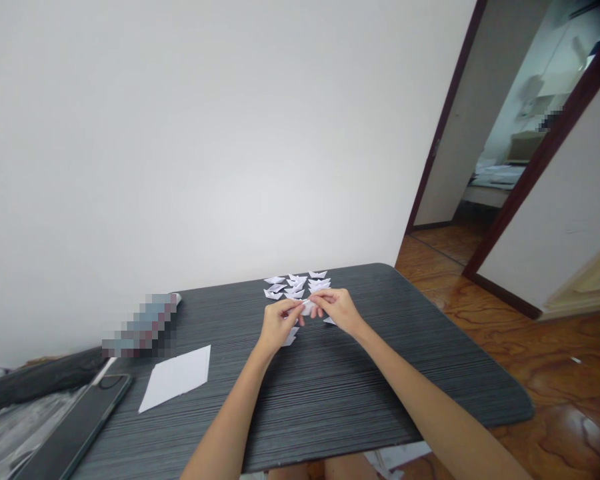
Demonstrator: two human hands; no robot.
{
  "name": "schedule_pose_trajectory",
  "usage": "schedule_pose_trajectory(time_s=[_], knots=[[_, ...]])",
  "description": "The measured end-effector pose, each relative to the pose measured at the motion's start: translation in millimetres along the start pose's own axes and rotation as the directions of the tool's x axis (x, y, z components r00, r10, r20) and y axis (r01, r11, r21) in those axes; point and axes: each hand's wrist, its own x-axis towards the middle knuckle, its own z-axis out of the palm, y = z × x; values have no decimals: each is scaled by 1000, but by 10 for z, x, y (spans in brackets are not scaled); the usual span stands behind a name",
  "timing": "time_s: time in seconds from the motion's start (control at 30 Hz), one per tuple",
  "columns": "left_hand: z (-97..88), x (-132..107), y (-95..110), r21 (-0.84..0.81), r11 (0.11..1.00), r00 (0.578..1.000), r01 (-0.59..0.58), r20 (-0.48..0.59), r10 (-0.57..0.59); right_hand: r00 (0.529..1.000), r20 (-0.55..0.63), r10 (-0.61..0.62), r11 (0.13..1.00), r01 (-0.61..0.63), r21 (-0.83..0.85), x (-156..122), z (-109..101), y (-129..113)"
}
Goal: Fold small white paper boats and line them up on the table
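Observation:
Both hands meet over the middle of the table, pinching one small piece of folded white paper [307, 307] between thumbs and fingers. My left hand [279, 323] grips its left side, and my right hand [336, 309] has the right side. Just beyond them, several small folded paper boats [295, 288] stand in rows on the dark table [340, 393]. Another white folded piece [291, 337] lies under my left hand, partly covered by it. A bit of white paper [329, 321] shows below my right hand.
A stack of white paper sheets [177, 377] lies to the left. Beside it is a dark phone-like slab [75, 427] at the table's left edge. A blurred-out package [145, 327] sits at the back left. A white wall [230, 133] borders the far edge; a doorway opens at right.

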Motion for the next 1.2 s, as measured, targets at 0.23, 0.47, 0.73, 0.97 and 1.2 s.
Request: schedule_pose_trajectory(time_s=[0.23,0.47,0.73,0.97,1.2], knots=[[50,-22,-1,-116,987,993,109,50,-103,998,2,-69,974,68,-217,-66,56,14],[61,-37,-11,-106,986,988,125,107,-114,998,23,-50,966,54,-254,-88,93,11],[-80,-37,-43,-47,980,980,195,-17,-196,984,-175,-15,988,-12,-151,30,-125,17],[-134,23,10,121,992,983,-37,-174,58,993,-108,-43,988,26,-154,-3,-52,11],[62,7,-60,-253,961,980,111,-135,-149,1000,-17,-10,1000,10,-19,-68,111,-108]])
